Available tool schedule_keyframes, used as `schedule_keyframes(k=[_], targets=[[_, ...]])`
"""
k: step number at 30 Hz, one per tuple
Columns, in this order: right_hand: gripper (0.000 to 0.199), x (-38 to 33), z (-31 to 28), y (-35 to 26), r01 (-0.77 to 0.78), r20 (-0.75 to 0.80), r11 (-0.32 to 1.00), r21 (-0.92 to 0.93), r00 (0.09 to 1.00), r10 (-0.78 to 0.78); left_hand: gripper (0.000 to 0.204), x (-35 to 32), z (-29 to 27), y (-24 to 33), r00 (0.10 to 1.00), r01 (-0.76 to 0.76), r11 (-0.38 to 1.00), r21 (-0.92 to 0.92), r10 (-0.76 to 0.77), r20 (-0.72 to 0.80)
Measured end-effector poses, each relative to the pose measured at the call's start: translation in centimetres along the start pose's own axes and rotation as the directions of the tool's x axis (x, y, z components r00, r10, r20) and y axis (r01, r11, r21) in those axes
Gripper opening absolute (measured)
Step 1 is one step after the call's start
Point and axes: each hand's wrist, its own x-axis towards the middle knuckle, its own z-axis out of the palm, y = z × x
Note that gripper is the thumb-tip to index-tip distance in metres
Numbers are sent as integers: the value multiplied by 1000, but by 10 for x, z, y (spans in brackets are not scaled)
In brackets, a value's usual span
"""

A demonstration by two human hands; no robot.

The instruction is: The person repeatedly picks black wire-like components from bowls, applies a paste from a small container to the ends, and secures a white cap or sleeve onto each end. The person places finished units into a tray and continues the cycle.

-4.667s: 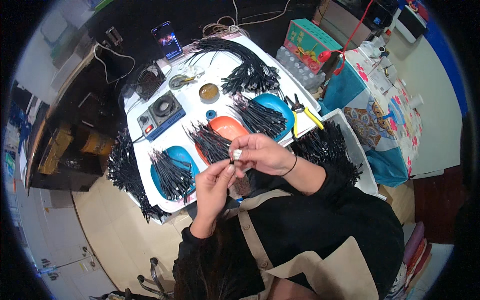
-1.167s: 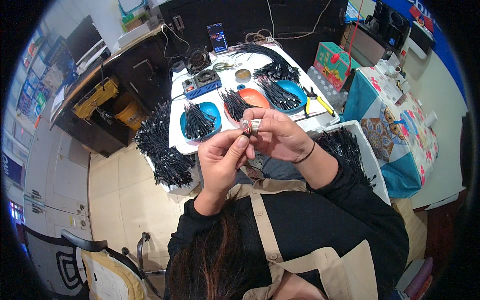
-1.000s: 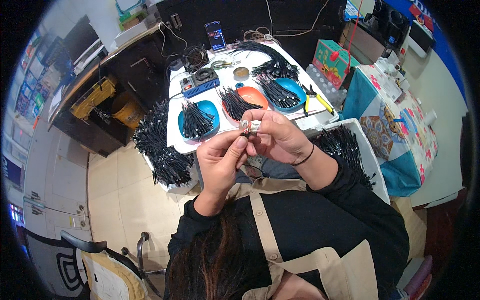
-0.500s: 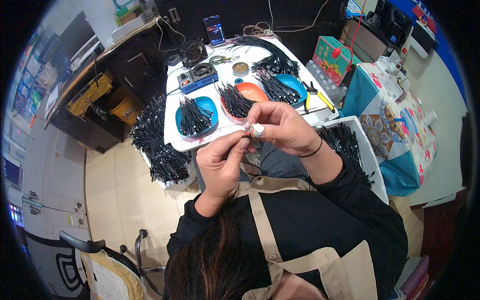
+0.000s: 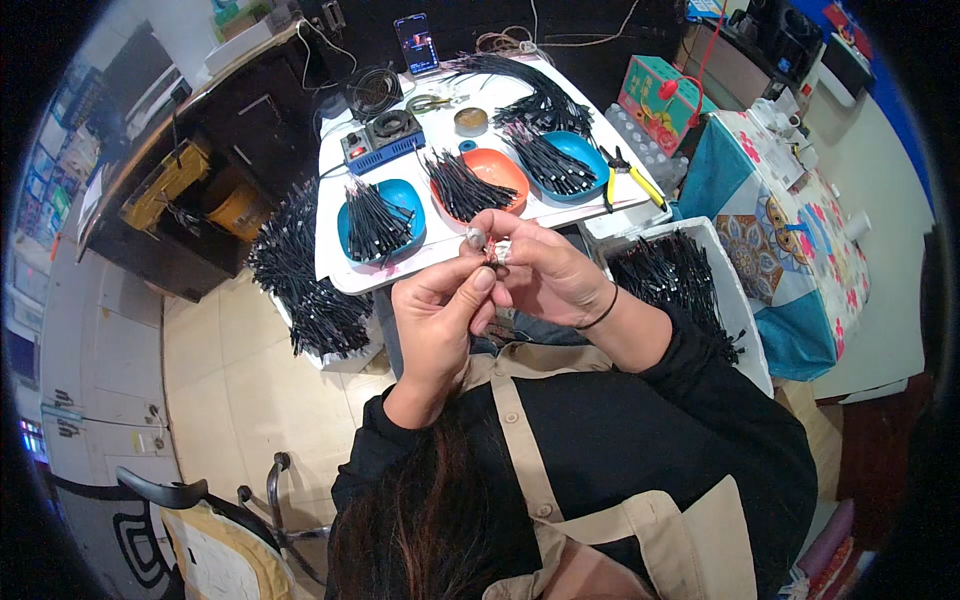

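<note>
My left hand (image 5: 436, 312) and my right hand (image 5: 556, 272) meet in front of the near edge of the white table. Both are closed, thumbs and fingertips pinching a cable with thin reddish wire ends (image 5: 490, 254); most of it is hidden by the fingers. White wrapping covers the tips of my right thumb and a right finger. Just beyond lie bundles of short black cables with connector ends, in a left blue bowl (image 5: 417, 240), an orange bowl (image 5: 517, 180) and a right blue bowl (image 5: 600, 165).
The white table (image 5: 345, 275) also carries a blue heater-like box (image 5: 385, 152), a round tin (image 5: 471, 122), yellow-handled pliers (image 5: 632, 180), a small fan (image 5: 374, 92) and a phone (image 5: 416, 45). Piles of black cables (image 5: 310, 280) and a white foam box (image 5: 748, 345) flank my knees.
My right hand has turned and its fingertips have come down closer to the left hand's. Reddish wire ends now show between them. The whole view has shifted slightly.
</note>
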Motion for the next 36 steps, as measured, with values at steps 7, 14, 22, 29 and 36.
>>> schedule_keyframes(k=[7, 14, 22, 29, 36], targets=[[26, 5, -6, -2, -12, -94, 998, -66, 996, 5, 17, 4, -5, -2, 1000, 25, 999, 45, -25, 7], [30, 6, -16, 7, 88, -148, 971, -221, 981, -122, 16, 8, -10, -10, 983, 179, 984, -19, -179, -38], [32, 12, -31, -13, 129, -81, 681, -721, 960, -267, 14, 15, -16, -15, 982, 165, 978, 126, -152, -110], [22, 4, -21, -10, 135, 140, -40, -990, 919, -368, 15, 16, -24, -16, 961, 274, 957, 92, -275, -10], [13, -12, -38, -42, 10, -169, 257, -966, 726, -667, 14, 5, -32, 1, 909, 416, 909, 16, -415, -27]])
